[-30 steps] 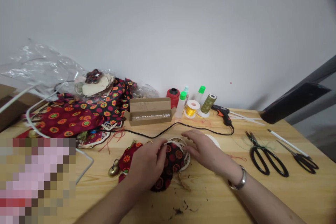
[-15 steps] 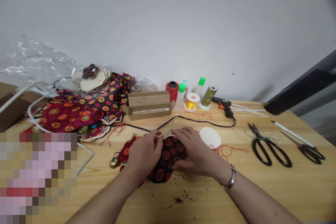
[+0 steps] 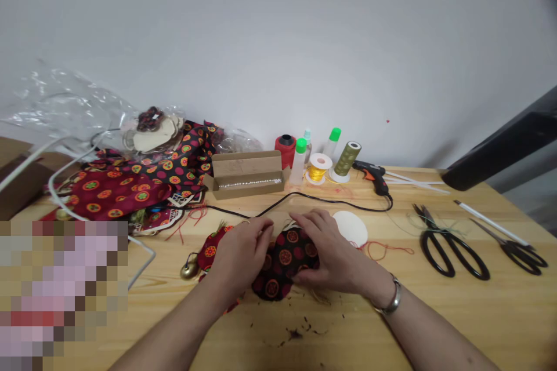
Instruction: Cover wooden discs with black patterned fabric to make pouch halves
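Note:
A round piece of dark fabric (image 3: 285, 261) with red and orange circles lies on the wooden table (image 3: 435, 313) in front of me. My left hand (image 3: 239, 255) presses on its left edge with fingers curled. My right hand (image 3: 333, 255) grips its right edge, thumb underneath and fingers on top. A white round disc (image 3: 351, 227) lies just right of my right hand. A small brass bell (image 3: 188, 270) and a red patterned fabric piece (image 3: 209, 252) sit to the left of my left hand.
Two black scissors (image 3: 452, 246) (image 3: 520, 249) lie at right. A glue gun (image 3: 374, 177) with black cord, thread spools (image 3: 346, 159), glue bottles (image 3: 299, 159) and a cardboard box (image 3: 248, 177) line the back. Patterned cloth (image 3: 117, 188) and plastic bags (image 3: 65, 110) pile at left.
My right hand came down from the fabric's far edge onto its right side. The white lattice piece under the fabric is now covered, and the white disc is uncovered.

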The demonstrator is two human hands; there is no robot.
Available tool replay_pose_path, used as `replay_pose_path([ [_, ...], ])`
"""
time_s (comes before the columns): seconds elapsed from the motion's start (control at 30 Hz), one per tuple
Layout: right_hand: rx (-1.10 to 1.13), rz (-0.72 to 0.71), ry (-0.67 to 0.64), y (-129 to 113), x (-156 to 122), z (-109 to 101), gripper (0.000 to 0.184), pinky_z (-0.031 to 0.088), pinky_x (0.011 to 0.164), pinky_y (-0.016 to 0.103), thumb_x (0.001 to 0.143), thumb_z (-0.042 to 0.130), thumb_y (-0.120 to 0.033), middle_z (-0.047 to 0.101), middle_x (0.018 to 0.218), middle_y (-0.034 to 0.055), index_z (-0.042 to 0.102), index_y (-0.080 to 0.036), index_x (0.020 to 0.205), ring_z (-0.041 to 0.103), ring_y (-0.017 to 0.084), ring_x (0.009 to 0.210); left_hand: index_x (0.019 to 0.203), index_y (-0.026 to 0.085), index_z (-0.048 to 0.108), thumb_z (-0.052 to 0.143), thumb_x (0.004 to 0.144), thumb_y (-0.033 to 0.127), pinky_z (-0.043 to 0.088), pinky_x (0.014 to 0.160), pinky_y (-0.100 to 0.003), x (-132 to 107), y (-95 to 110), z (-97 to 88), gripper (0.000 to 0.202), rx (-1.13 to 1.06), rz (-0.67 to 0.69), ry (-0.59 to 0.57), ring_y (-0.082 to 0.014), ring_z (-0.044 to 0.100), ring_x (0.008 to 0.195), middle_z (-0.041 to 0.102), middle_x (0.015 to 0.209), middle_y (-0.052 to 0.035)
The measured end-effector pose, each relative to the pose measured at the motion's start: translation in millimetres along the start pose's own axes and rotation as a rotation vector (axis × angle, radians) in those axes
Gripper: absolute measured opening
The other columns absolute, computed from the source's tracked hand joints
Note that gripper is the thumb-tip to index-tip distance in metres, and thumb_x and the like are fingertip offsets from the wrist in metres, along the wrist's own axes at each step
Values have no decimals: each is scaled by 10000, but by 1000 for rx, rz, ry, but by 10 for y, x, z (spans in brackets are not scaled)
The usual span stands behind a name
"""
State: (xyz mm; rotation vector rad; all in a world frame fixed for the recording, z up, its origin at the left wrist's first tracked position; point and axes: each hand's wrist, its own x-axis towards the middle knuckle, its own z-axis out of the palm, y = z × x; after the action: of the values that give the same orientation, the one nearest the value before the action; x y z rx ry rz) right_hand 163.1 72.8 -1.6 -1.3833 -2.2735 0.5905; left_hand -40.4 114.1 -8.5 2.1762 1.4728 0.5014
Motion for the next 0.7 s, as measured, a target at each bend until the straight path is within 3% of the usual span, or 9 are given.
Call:
replay_pose_path([
  [0.13, 53, 16, 80, 60, -6, -49, 978, 344, 1017, 455, 616, 799, -453, 448, 1253, 103, 288, -210, 1414, 358, 278, 1167, 843, 175, 675, 424, 895, 251, 441, 859, -386, 27, -4, -26, 268, 70, 151, 2, -238, 587, 936, 674, 970, -91],
  [0.27, 131, 80, 173, 135, -17, -119, 931, 377, 987, 447, 642, 789, -436, 458, 1228, 86, 286, -248, 1403, 398, 267, 1141, 850, 162, 680, 398, 909, 274, 438, 872, -403, 34, -3, -41, 309, 3, 203, 6, -238, 574, 933, 681, 954, -95],
  [0.47, 167, 137, 242, 184, -30, -216, 897, 333, 1041, 487, 670, 774, -366, 400, 1323, 104, 268, -265, 1405, 375, 281, 1232, 1063, 153, 639, 376, 901, 274, 436, 883, -406, 3, 23, -24, 332, -175, 109, 19, -248, 578, 999, 675, 1054, -110],
  [0.53, 176, 126, 252, 178, -38, -233, 884, 332, 1051, 478, 683, 766, -351, 380, 1343, 103, 262, -267, 1404, 363, 273, 1251, 1176, 161, 591, 411, 888, 295, 458, 823, -367, -10, 49, -40, 365, -274, 35, 3, -224, 601, 916, 672, 1038, -99],
  [0.6, 196, 102, 240, 161, -47, -238, 893, 333, 1057, 472, 681, 771, -333, 376, 1347, 100, 254, -270, 1406, 363, 266, 1256, 1277, 190, 522, 483, 857, 332, 467, 673, -299, -20, 78, -64, 445, -414, -36, -48, -161, 586, 699, 660, 986, -67],
  [0.7, 254, 52, 189, 127, -59, -228, 933, 358, 1050, 457, 666, 789, -327, 385, 1338, 94, 233, -286, 1414, 391, 257, 1242, 1312, 251, 494, 633, 762, 331, 439, 580, -239, -32, 109, -87, 573, -661, -54, -120, -84, 499, 562, 625, 1106, -54],
])
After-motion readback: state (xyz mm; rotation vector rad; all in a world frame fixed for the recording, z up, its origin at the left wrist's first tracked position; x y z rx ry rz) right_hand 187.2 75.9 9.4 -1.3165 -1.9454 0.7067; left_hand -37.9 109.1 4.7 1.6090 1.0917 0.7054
